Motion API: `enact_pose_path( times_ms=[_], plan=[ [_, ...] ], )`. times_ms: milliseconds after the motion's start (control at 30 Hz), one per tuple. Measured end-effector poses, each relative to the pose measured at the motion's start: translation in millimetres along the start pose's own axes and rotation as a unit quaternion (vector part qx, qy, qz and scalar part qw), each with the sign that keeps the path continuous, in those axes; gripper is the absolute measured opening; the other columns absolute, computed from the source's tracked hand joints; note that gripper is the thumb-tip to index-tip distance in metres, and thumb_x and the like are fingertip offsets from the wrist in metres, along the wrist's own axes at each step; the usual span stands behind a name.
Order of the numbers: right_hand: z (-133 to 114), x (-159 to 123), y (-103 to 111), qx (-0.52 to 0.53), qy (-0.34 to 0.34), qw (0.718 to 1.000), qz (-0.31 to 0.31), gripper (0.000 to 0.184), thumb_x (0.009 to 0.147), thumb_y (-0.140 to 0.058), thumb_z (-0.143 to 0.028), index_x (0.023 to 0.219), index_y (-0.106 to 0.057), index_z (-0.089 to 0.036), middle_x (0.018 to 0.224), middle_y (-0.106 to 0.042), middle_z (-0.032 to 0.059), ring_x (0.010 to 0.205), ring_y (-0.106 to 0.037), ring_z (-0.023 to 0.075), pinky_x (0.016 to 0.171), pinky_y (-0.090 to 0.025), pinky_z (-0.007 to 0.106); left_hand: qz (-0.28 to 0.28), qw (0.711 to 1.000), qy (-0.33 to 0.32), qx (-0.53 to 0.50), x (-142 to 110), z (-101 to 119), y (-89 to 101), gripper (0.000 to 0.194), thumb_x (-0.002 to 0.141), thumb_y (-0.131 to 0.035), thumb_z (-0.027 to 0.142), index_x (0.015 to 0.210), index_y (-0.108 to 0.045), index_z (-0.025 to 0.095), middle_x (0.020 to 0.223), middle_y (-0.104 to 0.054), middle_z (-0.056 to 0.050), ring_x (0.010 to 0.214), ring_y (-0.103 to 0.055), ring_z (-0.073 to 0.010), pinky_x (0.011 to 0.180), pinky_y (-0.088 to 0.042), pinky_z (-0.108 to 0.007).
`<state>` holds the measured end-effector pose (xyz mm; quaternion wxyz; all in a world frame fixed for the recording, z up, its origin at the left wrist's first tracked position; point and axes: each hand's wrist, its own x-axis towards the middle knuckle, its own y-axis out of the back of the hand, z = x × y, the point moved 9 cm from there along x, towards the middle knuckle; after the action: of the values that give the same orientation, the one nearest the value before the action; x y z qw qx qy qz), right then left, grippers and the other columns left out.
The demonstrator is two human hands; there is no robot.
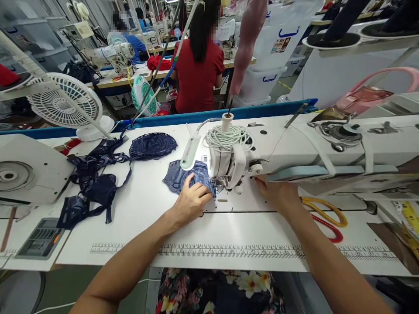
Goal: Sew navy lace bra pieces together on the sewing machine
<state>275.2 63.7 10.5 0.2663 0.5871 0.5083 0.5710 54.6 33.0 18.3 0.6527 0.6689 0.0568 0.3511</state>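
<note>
My left hand (191, 199) lies on a piece of blue patterned fabric (183, 176), fingers curled and pressing it flat beside the presser foot of the white sewing machine (229, 161). My right hand (278, 194) rests on the white table just right of the needle area, fingers stretched toward the machine head, nothing visible in it. A small lamp (190, 151) on a bent neck hangs over the fabric.
A heap of dark blue fabric pieces and straps (98, 179) lies at the left, a rounded piece (152, 145) behind it. Scissors with yellow and red handles (327, 218) lie at right. A white fan (67, 102) stands far left. A person in red (198, 65) sits beyond.
</note>
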Motion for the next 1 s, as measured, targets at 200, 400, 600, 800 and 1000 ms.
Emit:
enact_pose_path(
  times_ms=[200,400,600,800,1000],
  plan=[
    [-46.4,-9.3,6.9,0.028,0.099,0.994,-0.047,0.032,0.093,-0.042,-0.017,0.098,-0.073,-0.024,0.097,-0.071,0.0059,0.072,-0.064,0.0168,0.062,-0.041,0.030,0.005,1.000,-0.001,-0.002,-0.5,0.9,2.4,0.041,0.066,-0.050,-0.001,0.099,-0.063,0.019,0.096,-0.069,-0.004,0.088,-0.060,-0.0194,0.112,-0.023,-0.065],
    [-37.0,-9.2,28.0,0.133,0.087,0.987,-0.019,0.024,0.095,-0.048,-0.026,0.102,-0.071,-0.024,0.098,-0.071,0.0046,0.075,-0.067,0.0175,0.068,-0.051,0.032,-0.011,1.000,0.003,-0.003,-0.3,1.2,1.7,0.038,0.068,-0.051,-0.001,0.097,-0.064,0.020,0.098,-0.069,-0.004,0.089,-0.060,-0.0203,0.112,-0.023,-0.066],
    [-78.7,-13.4,7.0,0.124,0.178,0.966,-0.141,0.025,0.097,-0.044,-0.026,0.087,-0.067,-0.023,0.085,-0.067,0.0047,0.082,-0.060,0.0192,0.073,-0.046,0.033,-0.023,1.000,0.011,-0.016,-1.5,-1.9,-2.0,0.035,0.069,-0.055,0.002,0.098,-0.063,0.020,0.098,-0.067,-0.004,0.091,-0.060,-0.0208,0.112,-0.022,-0.066],
    [-89.0,-23.1,-0.1,0.126,0.152,0.974,-0.114,0.027,0.089,-0.036,-0.006,0.072,-0.053,-0.020,0.071,-0.058,0.0063,0.070,-0.049,0.0204,0.064,-0.040,0.034,0.008,1.000,0.008,-0.017,-0.4,-1.1,4.6,0.037,0.069,-0.050,0.000,0.098,-0.063,0.020,0.097,-0.069,-0.003,0.093,-0.061,-0.0194,0.112,-0.028,-0.058],
    [-66.2,-16.2,0.0,0.217,0.056,0.971,-0.080,0.015,0.095,-0.038,-0.018,0.090,-0.051,-0.021,0.078,-0.062,0.0047,0.069,-0.058,0.0177,0.057,-0.046,0.028,0.103,0.993,0.049,-0.039,-0.9,-6.9,23.3,0.037,0.079,-0.042,0.001,0.100,-0.065,0.021,0.095,-0.071,-0.003,0.094,-0.062,-0.0175,0.107,-0.038,-0.046]
  ],
)
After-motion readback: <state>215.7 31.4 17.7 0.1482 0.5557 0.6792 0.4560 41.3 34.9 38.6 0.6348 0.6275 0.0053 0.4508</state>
